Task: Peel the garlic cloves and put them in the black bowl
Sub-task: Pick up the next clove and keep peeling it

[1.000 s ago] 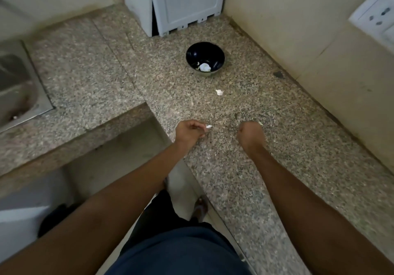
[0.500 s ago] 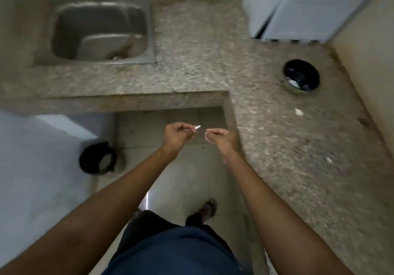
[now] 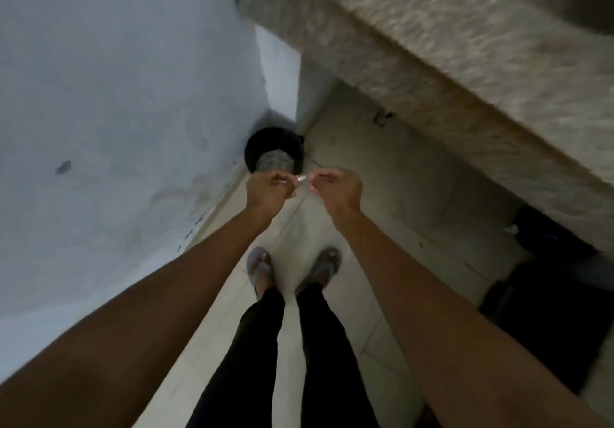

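The granite surface (image 3: 465, 72) is running blurred across the upper right of the frame, with a pale wall (image 3: 116, 95) filling the left and a tiled floor (image 3: 382, 178) below. A black bin (image 3: 274, 153) is sitting at centre. Just below it, the left hand (image 3: 269, 188) is pinching a small white garlic piece (image 3: 301, 178); the right hand (image 3: 339, 188), fingers curled, is nearly meeting it, its hold unclear.

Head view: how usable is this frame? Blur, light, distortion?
Head view: granite counter is streaked by motion blur; dim, flat light without glare; wide-angle stretches the forearms; both hands, left hand and right hand, are fairly sharp, but the white scrap between them is too small to identify.
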